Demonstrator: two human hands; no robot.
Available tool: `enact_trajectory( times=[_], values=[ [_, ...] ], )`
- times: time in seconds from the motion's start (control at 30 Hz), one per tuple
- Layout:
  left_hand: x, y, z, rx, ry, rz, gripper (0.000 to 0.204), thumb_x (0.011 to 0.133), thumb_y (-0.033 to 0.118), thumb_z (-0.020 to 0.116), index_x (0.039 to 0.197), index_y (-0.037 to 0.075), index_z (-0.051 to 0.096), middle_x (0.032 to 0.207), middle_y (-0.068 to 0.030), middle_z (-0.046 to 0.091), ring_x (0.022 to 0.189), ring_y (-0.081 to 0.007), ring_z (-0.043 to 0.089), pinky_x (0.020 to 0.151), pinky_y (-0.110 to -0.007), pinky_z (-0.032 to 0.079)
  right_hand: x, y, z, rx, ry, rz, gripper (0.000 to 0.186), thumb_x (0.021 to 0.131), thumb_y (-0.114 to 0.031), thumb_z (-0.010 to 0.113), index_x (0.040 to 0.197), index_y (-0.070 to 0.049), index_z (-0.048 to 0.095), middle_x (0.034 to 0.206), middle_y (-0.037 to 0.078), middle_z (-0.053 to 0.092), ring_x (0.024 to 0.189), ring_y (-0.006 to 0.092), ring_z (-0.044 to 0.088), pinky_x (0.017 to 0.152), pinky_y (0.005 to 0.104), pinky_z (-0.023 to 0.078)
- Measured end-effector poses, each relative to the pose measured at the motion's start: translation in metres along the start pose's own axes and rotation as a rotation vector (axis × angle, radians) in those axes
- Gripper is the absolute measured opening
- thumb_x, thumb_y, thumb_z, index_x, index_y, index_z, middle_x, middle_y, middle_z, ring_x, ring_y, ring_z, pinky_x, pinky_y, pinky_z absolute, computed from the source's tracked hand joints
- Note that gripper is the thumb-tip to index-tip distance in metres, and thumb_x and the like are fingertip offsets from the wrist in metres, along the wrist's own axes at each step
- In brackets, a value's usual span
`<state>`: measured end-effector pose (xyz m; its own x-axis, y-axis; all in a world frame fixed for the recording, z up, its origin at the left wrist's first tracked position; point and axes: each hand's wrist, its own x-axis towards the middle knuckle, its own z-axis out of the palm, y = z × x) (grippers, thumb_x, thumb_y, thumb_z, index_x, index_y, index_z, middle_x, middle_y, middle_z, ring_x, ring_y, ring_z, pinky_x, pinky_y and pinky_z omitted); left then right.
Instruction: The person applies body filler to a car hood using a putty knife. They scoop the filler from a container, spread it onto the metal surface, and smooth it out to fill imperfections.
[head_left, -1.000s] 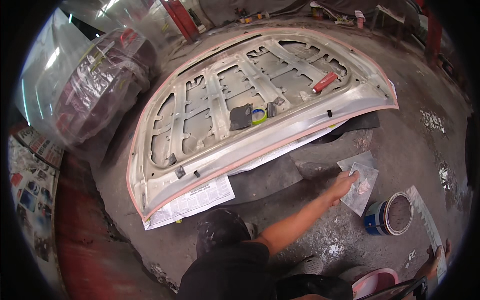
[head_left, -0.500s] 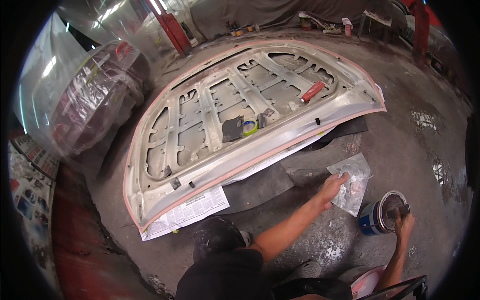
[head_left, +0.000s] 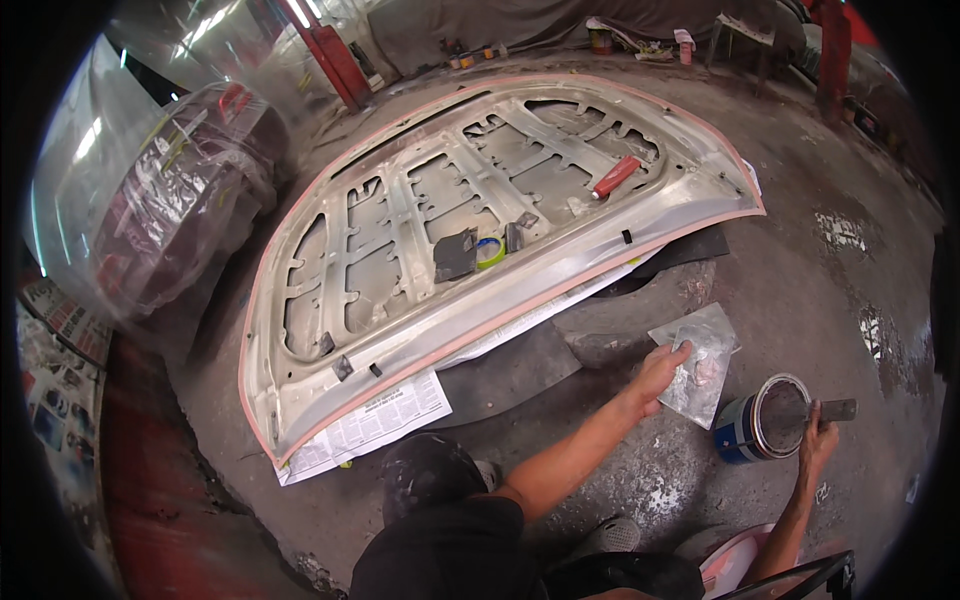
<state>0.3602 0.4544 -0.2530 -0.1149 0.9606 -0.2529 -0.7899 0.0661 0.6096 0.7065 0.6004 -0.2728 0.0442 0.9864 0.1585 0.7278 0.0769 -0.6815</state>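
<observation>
My left hand (head_left: 660, 380) grips the edge of a thin, greyish mixing sheet (head_left: 706, 385), with a wet-looking smear on its surface. Just right of the sheet stands an open blue can (head_left: 737, 435) holding dark grey stuff. Over the can's rim, my right hand (head_left: 818, 440) is closed on a flat spreader (head_left: 838, 410), its dark end pointing right; the other end lies across the can's mouth. Beyond my hands lies a car hood (head_left: 500, 283), its ribbed inner side up and pink along its edge.
On the hood lie a red tool (head_left: 617, 178), a green tape roll (head_left: 490, 254) and a dark abrasive sheet (head_left: 454, 257). Newspaper (head_left: 375, 425) sticks out beneath it. A plastic-wrapped vehicle part (head_left: 185, 200) stands left. A pink-white basin (head_left: 735, 562) is by my right forearm.
My right hand has lifted and turned the spreader from inside the can to level across its mouth, shifting slightly right. The left hand keeps its hold on the sheet. The whole view has shifted slightly.
</observation>
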Motion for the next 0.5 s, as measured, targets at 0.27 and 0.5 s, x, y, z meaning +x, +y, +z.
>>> enact_trajectory(
  times=[0.27,0.5],
  values=[
    [-0.002,0.007,0.008,0.017,0.057,0.000,0.035,0.100,0.028,0.052,0.120,-0.001,0.053,0.106,-0.0102,0.066,0.090,-0.0193,0.068,0.081,-0.035,0.057,-0.028,-0.011,0.043,-0.077,-0.091,-0.133,0.050,0.094,-0.043,0.060,0.098,0.007,0.067,0.083,0.021,0.070,0.070,0.0212,0.063,0.069,0.0393,0.049],
    [0.002,0.002,-0.004,-0.012,-0.007,-0.024,0.036,0.100,0.029,0.052,0.119,-0.001,0.054,0.106,-0.0103,0.066,0.091,-0.0194,0.068,0.081,-0.035,0.057,-0.028,0.005,0.040,0.263,-0.048,-0.106,0.044,0.095,-0.035,0.062,0.081,0.007,0.064,0.074,0.008,0.065,0.067,0.0134,0.056,0.061,0.0332,0.046]
  ],
)
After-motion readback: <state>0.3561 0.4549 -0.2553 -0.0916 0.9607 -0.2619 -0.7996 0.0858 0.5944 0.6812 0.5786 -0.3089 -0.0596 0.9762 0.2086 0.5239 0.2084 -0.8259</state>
